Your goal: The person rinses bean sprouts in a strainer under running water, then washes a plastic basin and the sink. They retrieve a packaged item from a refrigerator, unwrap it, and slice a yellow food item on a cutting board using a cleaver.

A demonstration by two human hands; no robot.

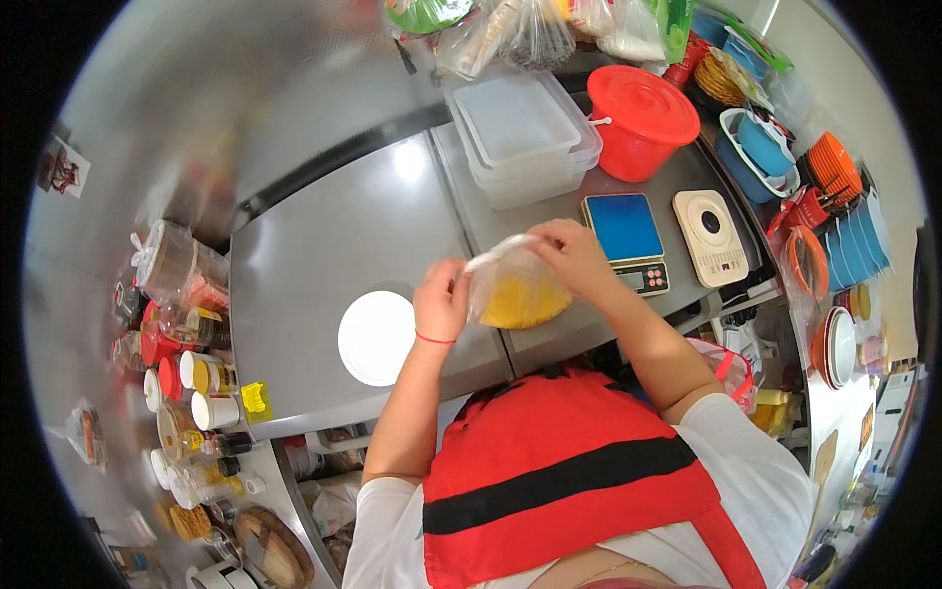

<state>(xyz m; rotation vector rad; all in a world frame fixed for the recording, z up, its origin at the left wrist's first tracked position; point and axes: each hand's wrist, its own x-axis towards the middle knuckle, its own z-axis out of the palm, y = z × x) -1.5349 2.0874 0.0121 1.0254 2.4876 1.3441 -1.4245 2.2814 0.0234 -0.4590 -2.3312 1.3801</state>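
Between my two hands a clear plastic bag (pixel 494 283) is stretched by its top edge. Something yellow (pixel 524 302), perhaps a powder or grain, fills its bottom, which hangs low over or rests on the steel counter; I cannot tell which. My left hand (pixel 441 298), with a red string at the wrist, pinches the bag's left corner. Its right corner is gripped by my right hand (pixel 575 254). Left of my left hand a white round plate or lid (pixel 377 339) lies on the counter. A kitchen scale (pixel 627 230) with a blue top sits just beyond my right hand.
Stacked clear plastic boxes (pixel 519 125) and a red lidded bucket (pixel 642 121) stand at the back. A cream induction cooker or similar device (pixel 711 237) lies right of the scale. Jars and bottles (pixel 210 375) crowd the left side. A yellow packet (pixel 256 400) lies at the counter's left front corner.
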